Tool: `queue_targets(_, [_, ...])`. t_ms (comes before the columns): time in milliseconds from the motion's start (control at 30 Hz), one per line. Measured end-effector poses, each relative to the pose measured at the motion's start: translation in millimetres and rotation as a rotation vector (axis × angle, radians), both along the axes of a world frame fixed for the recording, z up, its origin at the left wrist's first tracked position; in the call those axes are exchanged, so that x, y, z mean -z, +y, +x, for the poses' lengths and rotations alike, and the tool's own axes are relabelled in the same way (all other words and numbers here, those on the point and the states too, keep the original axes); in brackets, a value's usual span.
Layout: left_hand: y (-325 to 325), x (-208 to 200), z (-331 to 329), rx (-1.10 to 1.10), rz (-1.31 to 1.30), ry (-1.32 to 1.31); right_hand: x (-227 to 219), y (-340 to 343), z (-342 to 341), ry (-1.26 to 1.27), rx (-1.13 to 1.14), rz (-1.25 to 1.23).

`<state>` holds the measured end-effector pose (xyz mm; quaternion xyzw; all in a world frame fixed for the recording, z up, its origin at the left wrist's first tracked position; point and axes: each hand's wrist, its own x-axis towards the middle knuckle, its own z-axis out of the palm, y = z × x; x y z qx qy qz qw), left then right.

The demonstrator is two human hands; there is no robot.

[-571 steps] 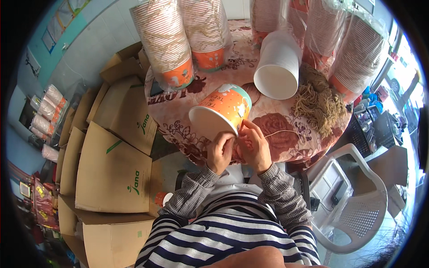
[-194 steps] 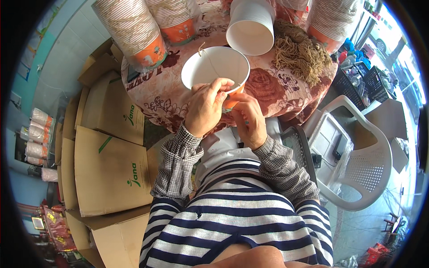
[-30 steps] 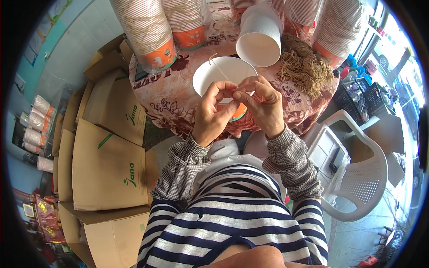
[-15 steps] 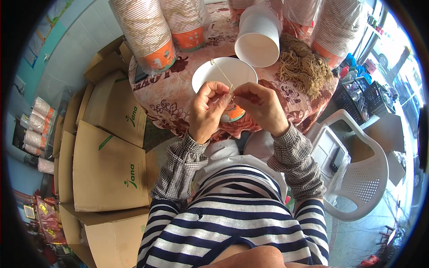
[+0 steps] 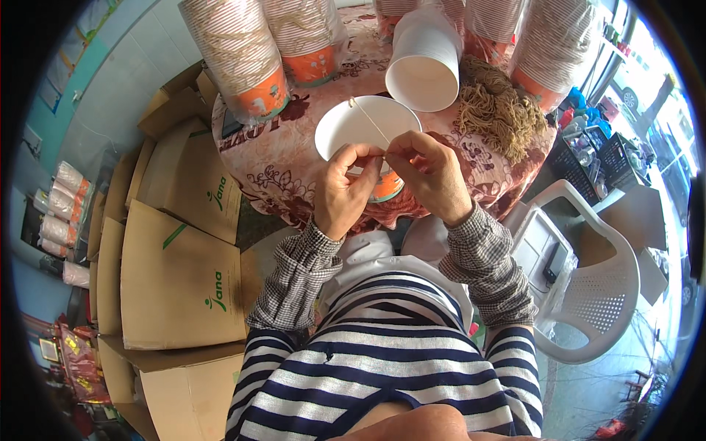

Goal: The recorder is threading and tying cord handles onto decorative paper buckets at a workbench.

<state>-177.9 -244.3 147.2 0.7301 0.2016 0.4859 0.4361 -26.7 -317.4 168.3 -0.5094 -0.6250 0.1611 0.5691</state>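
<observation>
A large paper cup (image 5: 334, 125), white inside and orange outside, stands on the table in front of me. A thin tan cord (image 5: 370, 122) runs from the cup's far rim across its mouth to my fingers. My left hand (image 5: 344, 187) and my right hand (image 5: 432, 176) meet over the near rim. Each has thumb and index finger pinched together, both on the cord near its end. The fingers cover that end, so whether it is knotted cannot be seen. To the right lies a loose heap of tan cords (image 5: 494, 110).
A nested stack of white cups (image 5: 423, 70) lies tilted behind the cup. Plastic-wrapped cup stacks (image 5: 239, 55) line the far side of the flowered tablecloth (image 5: 268, 173). Cardboard boxes (image 5: 180, 272) stand at left; a white plastic chair (image 5: 599, 287) and black crates (image 5: 577, 165) are at right.
My fingertips have drawn closer together around the cord's near end. The right hand has turned slightly, and the cup has shifted very little.
</observation>
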Motion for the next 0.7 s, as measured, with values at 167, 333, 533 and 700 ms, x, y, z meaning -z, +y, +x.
queue_targets(167, [6,-5,-5,0.125,-0.105,-0.001,-4,1,-1,-0.096,0.012,0.087])
queue_targets(333, [14,-22,-19,0.309,-0.408,0.036,8,5,-2,-0.061,-0.050,0.085])
queue_targets(533, [20,-26,-22,0.411,-0.536,0.021,23,10,-8,0.181,-0.147,0.173])
queue_targets(700, [16,-30,-20,0.376,-0.557,0.086,14,4,-7,-0.203,0.005,0.267])
